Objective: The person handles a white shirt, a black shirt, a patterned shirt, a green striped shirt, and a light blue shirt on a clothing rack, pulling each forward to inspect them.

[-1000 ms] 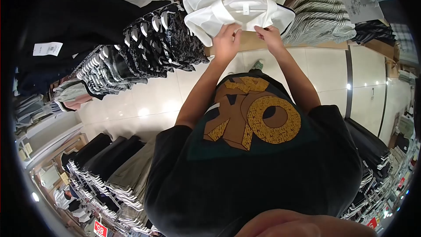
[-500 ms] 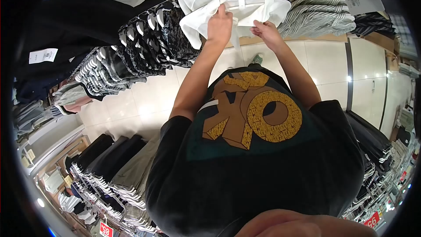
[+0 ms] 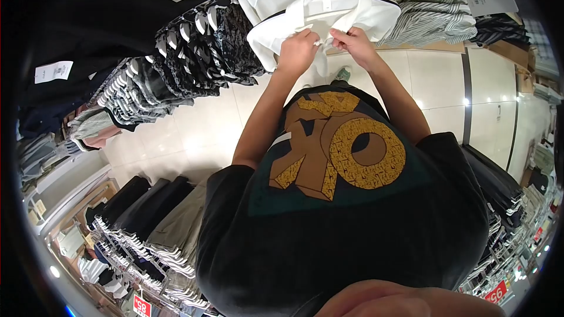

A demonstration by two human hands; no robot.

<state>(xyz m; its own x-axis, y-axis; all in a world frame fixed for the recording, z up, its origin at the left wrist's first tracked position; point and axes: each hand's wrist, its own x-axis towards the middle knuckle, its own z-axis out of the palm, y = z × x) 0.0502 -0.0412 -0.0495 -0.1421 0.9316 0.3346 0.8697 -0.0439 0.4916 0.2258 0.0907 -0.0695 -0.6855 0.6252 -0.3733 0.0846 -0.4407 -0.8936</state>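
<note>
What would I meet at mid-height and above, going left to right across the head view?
White price label → black patterned garments → left hand → right hand → grey-and-white striped garments.

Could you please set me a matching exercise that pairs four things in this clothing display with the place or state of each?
Things:
1. Front white garment
2. Striped garments
3. Red "85" sign
4. Greenish shoe

Places or states:
A. Low on the left side of the view
B. On the pale floor
C. Held by the left hand and the right hand
D. Hanging just to the right of the white garments

Right pairs: 1-C, 2-D, 3-A, 4-B
</note>
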